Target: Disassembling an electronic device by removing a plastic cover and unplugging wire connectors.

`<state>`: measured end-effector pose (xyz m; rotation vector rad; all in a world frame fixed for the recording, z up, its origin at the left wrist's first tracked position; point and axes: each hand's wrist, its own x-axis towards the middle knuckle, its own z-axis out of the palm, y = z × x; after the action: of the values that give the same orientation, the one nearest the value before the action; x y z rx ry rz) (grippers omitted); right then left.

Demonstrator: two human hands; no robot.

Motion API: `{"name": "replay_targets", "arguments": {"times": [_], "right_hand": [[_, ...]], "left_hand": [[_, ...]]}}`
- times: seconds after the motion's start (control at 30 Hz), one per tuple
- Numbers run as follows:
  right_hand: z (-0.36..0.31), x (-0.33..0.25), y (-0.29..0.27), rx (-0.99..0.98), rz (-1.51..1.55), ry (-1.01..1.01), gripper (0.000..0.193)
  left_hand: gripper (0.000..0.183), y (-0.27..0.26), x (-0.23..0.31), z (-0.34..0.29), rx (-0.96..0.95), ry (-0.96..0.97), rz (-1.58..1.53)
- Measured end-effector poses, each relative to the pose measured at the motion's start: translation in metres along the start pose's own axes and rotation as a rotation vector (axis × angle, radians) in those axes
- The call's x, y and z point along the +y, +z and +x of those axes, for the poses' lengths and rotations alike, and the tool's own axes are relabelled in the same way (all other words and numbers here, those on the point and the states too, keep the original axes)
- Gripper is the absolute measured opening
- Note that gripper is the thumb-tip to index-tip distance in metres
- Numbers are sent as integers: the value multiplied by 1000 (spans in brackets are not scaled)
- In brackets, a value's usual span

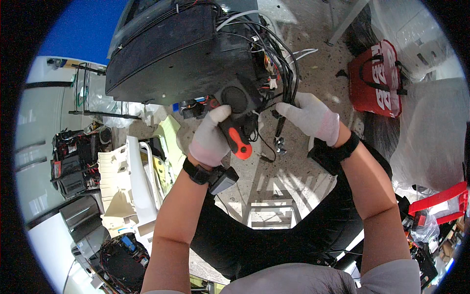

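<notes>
Two gloved hands meet over the work, straight in front of the seated person's black trousers (230, 245). Each wrist wears a black strap, and the left one carries a small boxy device (224, 181). From where I stand, the left hand (210, 137) is wrapped around a red-and-black handle (240, 143), its rounded end angled down toward the person. Just above that handle sits a black part with a round disc (234, 99) — whether the two are joined, I cannot tell. The right hand (311, 116) has its grip closed on a bundle of black cables (289, 73), thumb toward the left hand, though its fingertips are partly hidden. Small silvery connectors (280, 145) dangle beneath it.

Beyond the hands looms a bulky black case (166, 63), tilted in view, with the cables spilling from its right end and a pale grey cable (240, 16) arching over them. Concrete floor (316, 73) shows to the right of it. Cream-coloured panels (128, 181) stand off to the left — black units (78, 157) are piled past them. Farther out on the right, a red bag (363, 98) sits beside sheets of clear plastic (426, 132).
</notes>
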<state>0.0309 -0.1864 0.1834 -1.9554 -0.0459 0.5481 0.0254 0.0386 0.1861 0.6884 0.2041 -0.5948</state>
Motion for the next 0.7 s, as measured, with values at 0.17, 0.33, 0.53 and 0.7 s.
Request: {"name": "replay_targets", "arguments": {"times": [0.17,0.33,0.53,0.7], "right_hand": [[-2,0,0,19,22,-2,33],[-3,-4,0,1,69,13,29],[-5,-8,-2,-20,128,66,37],[-9,-10,-7,-196,429,258,30]], "left_hand": [[43,-12,2,6,26,-9,-103],[39,-19,1,8,46,-12,11],[38,-28,-5,14,56,50,204],[39,-24,-6,15,123,143,433]]}}
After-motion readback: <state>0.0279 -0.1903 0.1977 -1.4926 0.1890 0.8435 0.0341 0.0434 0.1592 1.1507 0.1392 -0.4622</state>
